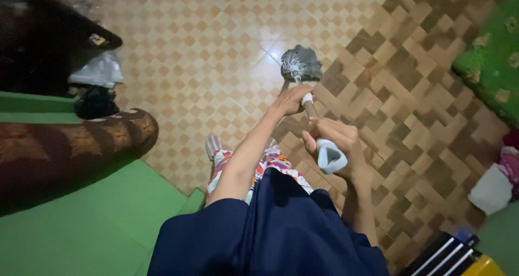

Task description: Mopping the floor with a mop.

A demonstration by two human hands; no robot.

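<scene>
I hold a mop upright over the tiled floor point(216, 44). Its grey stringy head point(300, 64) rests on the tiles ahead of me. My left hand point(292, 99) grips the thin shaft just below a white collar, fingers wrapped round it. My right hand point(336, 141) is closed on the upper shaft next to the pale blue-grey handle end point(330, 157), which points toward me. My dark blue sleeves and a patterned skirt fill the lower middle. One slippered foot point(213, 145) shows beneath my left arm.
A brown patterned bolster point(70, 146) lies on a green mat point(97, 222) at the left. Dark furniture and a pale plastic bag point(98, 71) stand at the upper left. A green patterned cushion point(489, 54) is at the upper right; white cloth point(492, 188) and a striped box point(448, 257) lie at the lower right.
</scene>
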